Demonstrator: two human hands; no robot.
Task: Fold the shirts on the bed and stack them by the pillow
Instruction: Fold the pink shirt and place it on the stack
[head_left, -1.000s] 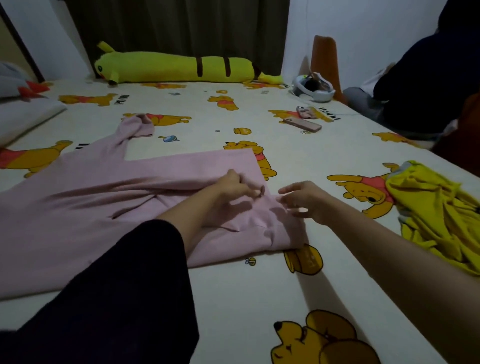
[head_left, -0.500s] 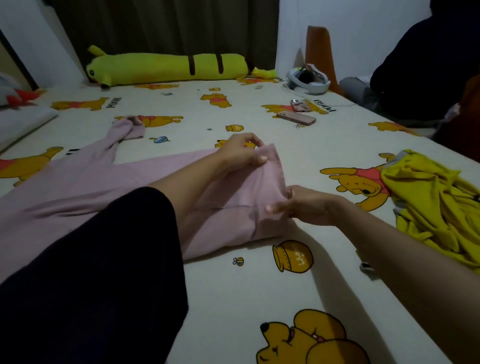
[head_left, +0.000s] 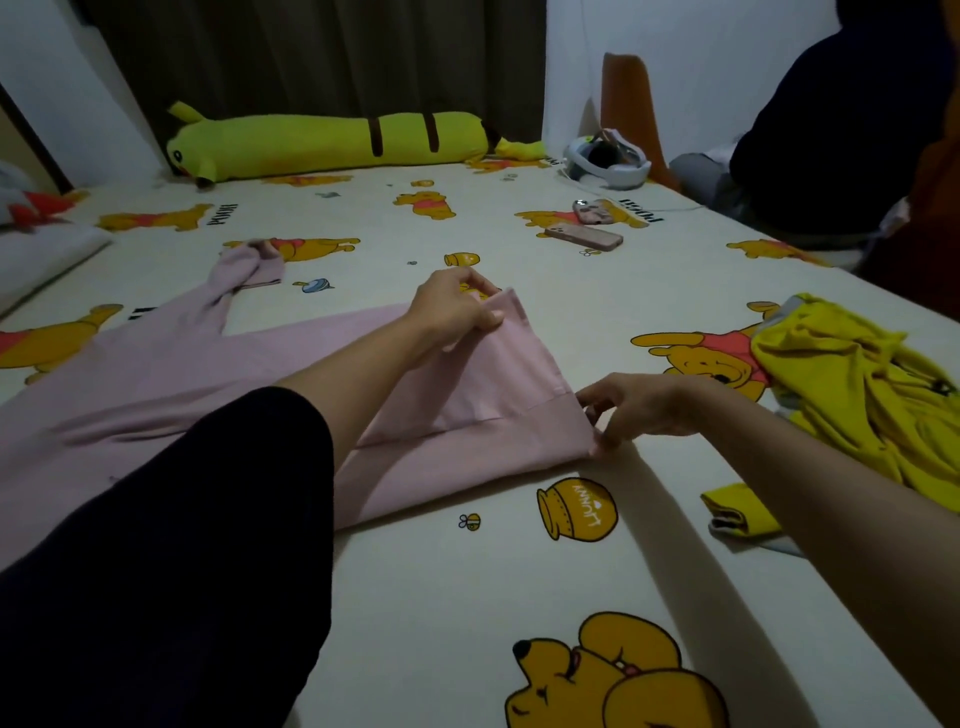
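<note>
A pink long-sleeved shirt lies spread across the bed, one sleeve reaching up and left. My left hand pinches the far corner of its hem and lifts it a little off the sheet. At the near hem corner my right hand pinches the cloth low on the bed. The hem is stretched between the two hands. A crumpled yellow shirt lies at the right. A white pillow shows at the far left edge.
A long yellow plush bolster lies along the far edge by the curtain. Two phones and a white headset sit at the back right. A person in dark clothes sits at the right corner.
Both hands moved from the middle of the folded hem out to its two corners, and the left hand lifted its corner up and away, pulling the hem taut.
</note>
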